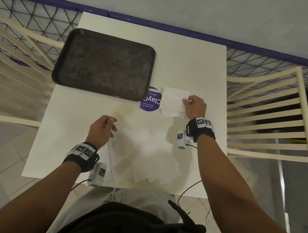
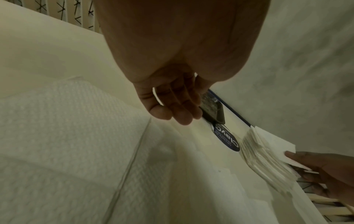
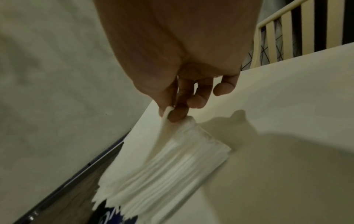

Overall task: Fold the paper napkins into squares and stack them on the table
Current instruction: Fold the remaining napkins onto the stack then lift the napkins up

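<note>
Reading "Clay", sticker (image 1: 150, 102) beside napkins (image 1: 172, 103)

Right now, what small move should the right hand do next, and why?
Probably lower and release the folded napkin squarely onto the stack. The right hand pinches its corner just above the stack, while the left hand hovers empty over the unfolded napkins.

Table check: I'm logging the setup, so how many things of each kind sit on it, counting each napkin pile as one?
Tray: 1
Round sticker: 1
Folded napkin stack: 1
Loose napkin pile: 1
Total: 4
</note>
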A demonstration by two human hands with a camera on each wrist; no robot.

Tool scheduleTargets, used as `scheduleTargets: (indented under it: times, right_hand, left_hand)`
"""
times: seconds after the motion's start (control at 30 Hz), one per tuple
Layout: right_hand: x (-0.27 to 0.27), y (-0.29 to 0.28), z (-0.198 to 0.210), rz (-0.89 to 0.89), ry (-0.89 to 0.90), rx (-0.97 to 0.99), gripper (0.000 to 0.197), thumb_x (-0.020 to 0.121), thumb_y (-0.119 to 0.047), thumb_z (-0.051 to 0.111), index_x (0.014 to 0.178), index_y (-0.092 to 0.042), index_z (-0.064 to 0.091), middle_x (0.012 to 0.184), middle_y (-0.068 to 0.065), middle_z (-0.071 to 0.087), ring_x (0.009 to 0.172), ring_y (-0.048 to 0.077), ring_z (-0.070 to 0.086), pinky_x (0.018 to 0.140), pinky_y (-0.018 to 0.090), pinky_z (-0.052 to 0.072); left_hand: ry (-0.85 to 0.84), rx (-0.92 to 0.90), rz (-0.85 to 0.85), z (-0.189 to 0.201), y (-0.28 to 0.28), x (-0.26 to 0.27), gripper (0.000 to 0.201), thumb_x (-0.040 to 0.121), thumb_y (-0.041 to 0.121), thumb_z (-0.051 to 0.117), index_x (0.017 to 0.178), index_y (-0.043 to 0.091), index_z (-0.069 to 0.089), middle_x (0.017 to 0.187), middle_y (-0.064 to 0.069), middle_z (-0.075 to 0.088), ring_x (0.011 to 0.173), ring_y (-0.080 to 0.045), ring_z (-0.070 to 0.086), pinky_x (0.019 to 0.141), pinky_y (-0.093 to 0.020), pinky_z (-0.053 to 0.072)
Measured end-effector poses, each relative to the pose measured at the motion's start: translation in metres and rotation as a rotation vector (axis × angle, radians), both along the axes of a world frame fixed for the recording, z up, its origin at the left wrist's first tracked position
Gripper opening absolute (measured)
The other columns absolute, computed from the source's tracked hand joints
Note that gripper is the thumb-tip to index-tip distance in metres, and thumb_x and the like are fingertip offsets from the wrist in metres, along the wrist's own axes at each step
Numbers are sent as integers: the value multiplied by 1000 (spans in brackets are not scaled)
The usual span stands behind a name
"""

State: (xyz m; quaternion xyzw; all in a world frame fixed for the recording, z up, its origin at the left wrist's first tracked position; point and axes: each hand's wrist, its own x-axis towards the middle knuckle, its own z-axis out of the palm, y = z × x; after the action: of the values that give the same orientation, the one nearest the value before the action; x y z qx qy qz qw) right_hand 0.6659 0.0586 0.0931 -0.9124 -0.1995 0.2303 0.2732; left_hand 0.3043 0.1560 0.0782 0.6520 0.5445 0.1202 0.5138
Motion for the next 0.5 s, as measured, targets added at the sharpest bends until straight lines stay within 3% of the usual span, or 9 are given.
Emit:
scheduleTargets:
  times: [0.13, 0.27, 0.37, 0.5]
  right_hand:
    - [-4, 2, -2, -20, 5, -45, 28, 84, -46, 73, 101, -26, 62, 85, -9, 66, 110, 25, 62, 98, 43, 49]
    - [-10, 3, 1, -44, -46, -89, 43, 79, -48, 76, 111, -27, 57, 106, -4, 71, 113, 24, 61, 100, 42, 43]
    - [-15, 3, 4, -59, -79, -97, 53, 80, -46, 76, 122, -25, 52, 123, -1, 62, 118, 24, 57, 101, 44, 36]
    - [-26, 1, 5, -77, -161, -17, 39, 84, -45, 70, 116, -28, 54, 117, -2, 57, 111, 23, 59, 97, 43, 35]
  left_hand:
    - [7, -3, -7, -1, -1, 0, 23, 107, 27, 47, 108, 18, 67, 85, -1, 75, 61, -17, 68, 58, -20, 47]
    - [9, 12, -14, -2, -1, -3, 23, 107, 26, 47, 108, 17, 67, 84, -1, 75, 59, -15, 68, 54, -16, 46]
    - [3, 17, 0, -1, 0, -7, 23, 107, 26, 47, 107, 16, 68, 84, -2, 75, 58, -14, 67, 52, -14, 46]
    - [-1, 11, 27, 4, 2, -14, 22, 106, 27, 48, 106, 18, 68, 84, 0, 75, 60, -16, 68, 55, -17, 46]
